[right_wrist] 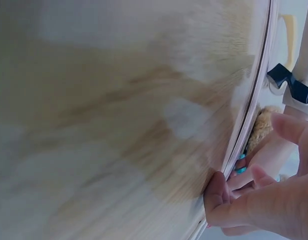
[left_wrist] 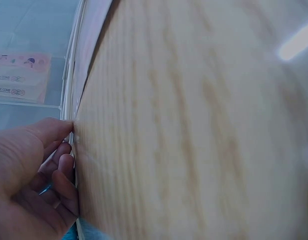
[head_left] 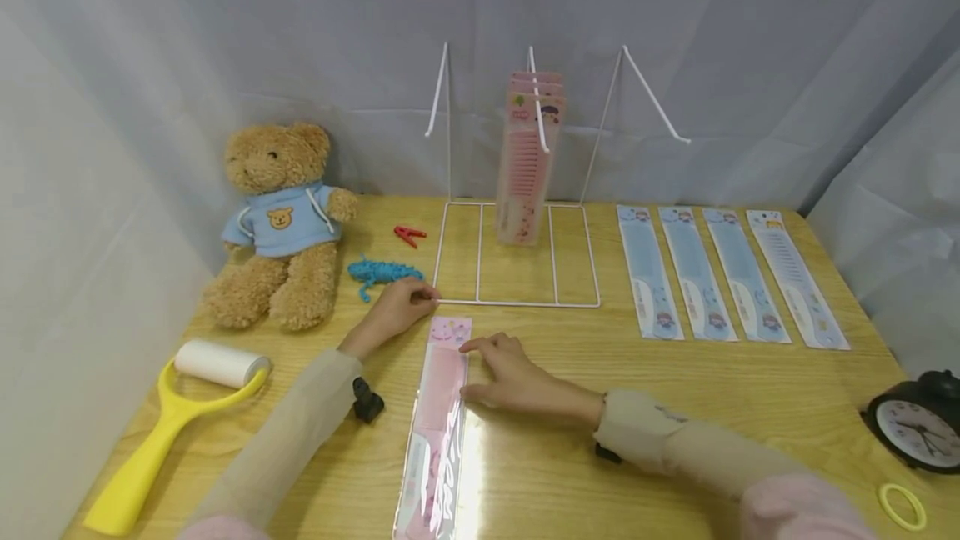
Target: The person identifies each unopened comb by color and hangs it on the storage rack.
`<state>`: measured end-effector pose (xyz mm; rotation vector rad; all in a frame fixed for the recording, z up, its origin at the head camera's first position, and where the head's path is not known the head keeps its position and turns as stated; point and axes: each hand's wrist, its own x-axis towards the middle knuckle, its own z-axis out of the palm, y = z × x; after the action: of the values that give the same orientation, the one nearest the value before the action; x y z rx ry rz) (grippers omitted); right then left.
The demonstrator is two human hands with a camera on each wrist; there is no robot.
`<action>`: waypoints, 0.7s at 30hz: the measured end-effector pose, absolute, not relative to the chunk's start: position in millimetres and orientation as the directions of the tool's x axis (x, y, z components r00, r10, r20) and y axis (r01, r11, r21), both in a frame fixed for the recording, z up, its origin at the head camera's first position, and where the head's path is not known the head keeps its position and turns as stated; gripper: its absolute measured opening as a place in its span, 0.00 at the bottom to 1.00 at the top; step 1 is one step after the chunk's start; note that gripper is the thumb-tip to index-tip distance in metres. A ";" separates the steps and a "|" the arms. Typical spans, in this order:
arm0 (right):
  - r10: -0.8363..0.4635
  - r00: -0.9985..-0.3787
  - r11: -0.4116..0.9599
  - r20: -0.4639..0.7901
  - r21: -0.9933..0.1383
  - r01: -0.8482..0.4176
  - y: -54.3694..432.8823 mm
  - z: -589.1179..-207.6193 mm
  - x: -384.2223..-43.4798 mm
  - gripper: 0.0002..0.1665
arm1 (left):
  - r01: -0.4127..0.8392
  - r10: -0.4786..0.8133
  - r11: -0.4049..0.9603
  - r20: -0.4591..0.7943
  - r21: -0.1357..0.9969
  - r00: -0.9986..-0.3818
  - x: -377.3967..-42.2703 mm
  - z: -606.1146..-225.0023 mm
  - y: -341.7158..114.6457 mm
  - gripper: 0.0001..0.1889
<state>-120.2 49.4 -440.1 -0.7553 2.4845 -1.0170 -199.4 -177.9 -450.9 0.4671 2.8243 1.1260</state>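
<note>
A pink comb in a clear package [head_left: 442, 390] lies lengthwise on the table in front of the white wire display rack [head_left: 517, 303]. My left hand [head_left: 397, 307] pinches the rack's near left corner, thumb and fingertips at the wire in the left wrist view. At the right edge of the comb package is my right hand [head_left: 517, 377], index fingertip and thumb spread apart along that edge. In the right wrist view the index finger [right_wrist: 216, 190] bends down at the package's edge. Packaged pink combs [head_left: 525, 165] hang from the rack's middle hook; both side hooks are bare.
Several packaged combs [head_left: 693, 273], mostly blue, lie in a row at right. A teddy bear [head_left: 281, 223], red clip [head_left: 410, 235], blue lizard-like figure [head_left: 382, 271] and yellow-handled roller [head_left: 168, 415] are at left. A black alarm clock [head_left: 918, 423] and yellow ring [head_left: 902, 507] stand far right.
</note>
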 end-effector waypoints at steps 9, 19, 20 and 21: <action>-0.589 -0.793 0.646 -0.155 -0.680 -0.347 34.5 -435.2 -120.6 0.34 | 0.275 0.311 0.678 0.073 0.682 -0.948 -200.6 -452.6 -179.3 0.05; -0.588 -0.766 0.765 -0.259 -0.485 -0.423 20.9 -432.5 -118.1 0.40 | 0.284 0.315 0.671 0.083 0.685 -0.945 -199.5 -450.1 -178.9 0.05; -0.589 -0.765 0.769 -0.260 -0.473 -0.430 20.8 -431.8 -117.8 0.40 | 0.285 0.315 0.669 0.084 0.686 -0.945 -199.4 -450.1 -178.8 0.05; -0.589 -0.765 0.771 -0.261 -0.464 -0.436 20.9 -431.2 -117.6 0.40 | 0.286 0.317 0.668 0.085 0.687 -0.945 -199.3 -450.1 -178.8 0.05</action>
<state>-117.6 20.9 -431.2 -0.7788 2.5707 -0.5355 -199.3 -178.8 -450.1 0.5114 2.8310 1.1543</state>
